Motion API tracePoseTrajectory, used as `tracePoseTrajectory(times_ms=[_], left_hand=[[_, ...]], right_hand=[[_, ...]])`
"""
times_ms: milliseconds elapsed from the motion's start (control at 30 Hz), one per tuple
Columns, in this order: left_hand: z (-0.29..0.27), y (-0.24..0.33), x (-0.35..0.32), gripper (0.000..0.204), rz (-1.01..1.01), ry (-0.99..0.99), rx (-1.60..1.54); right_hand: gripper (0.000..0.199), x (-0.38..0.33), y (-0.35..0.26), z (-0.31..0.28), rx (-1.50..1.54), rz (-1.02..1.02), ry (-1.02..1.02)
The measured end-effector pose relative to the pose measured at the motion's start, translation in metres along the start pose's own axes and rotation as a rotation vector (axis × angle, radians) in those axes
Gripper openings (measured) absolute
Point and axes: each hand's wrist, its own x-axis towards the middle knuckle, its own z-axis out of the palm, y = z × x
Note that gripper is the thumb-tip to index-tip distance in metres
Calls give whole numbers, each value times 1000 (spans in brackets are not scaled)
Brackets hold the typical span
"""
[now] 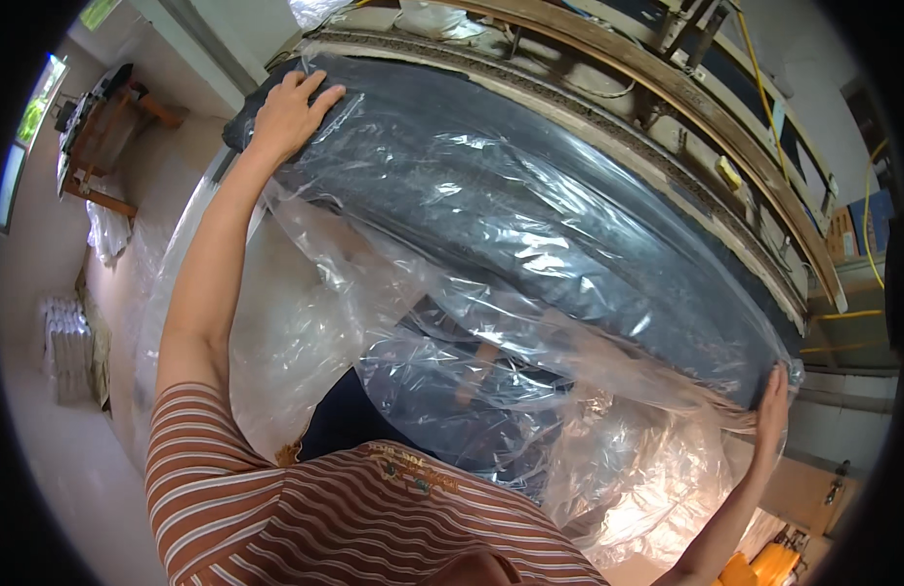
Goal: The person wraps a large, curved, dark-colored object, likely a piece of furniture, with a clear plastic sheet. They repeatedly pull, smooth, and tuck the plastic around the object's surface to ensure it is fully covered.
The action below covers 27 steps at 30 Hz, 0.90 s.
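A long dark-grey padded-looking piece [403, 137] stretches in front of me from the upper left to the right; I cannot tell its exact kind. Clear plastic film [306, 283] covers it and hangs in loose, shiny folds toward my body. At its left end my left hand [294, 115] lies on top of the film, open with fingers spread. My right hand [772, 405] rests against the right end, its fingers stretched out along the film. Under the sheet, parts of my lower body show through.
Behind the dark piece runs a machine frame with a long wooden rail [667, 93] and a yellow cable [760, 78]. A wooden stand [105, 156] is at the far left, with a stack of wrapped bundles [66, 342] nearer. Orange material [764, 566] lies at the lower right.
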Motion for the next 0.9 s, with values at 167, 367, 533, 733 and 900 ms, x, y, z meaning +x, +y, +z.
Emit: tracePoseTrajectory(times_ms=[167, 367, 533, 733, 900], left_hand=[[36, 7, 23, 49, -18, 225, 40], [13, -20, 18, 46, 279, 419, -454], [29, -205, -102, 38, -536, 444, -316], [125, -247, -205, 42, -837, -114, -135], [106, -275, -252, 30, -945, 148, -618]], right_hand=[[52, 85, 87, 12, -24, 57, 289], [48, 75, 19, -13, -313, -62, 310], [49, 7, -103, 44, 114, -415, 170], [48, 24, -64, 42, 12, -365, 217], [52, 51, -46, 37, -38, -319, 150]])
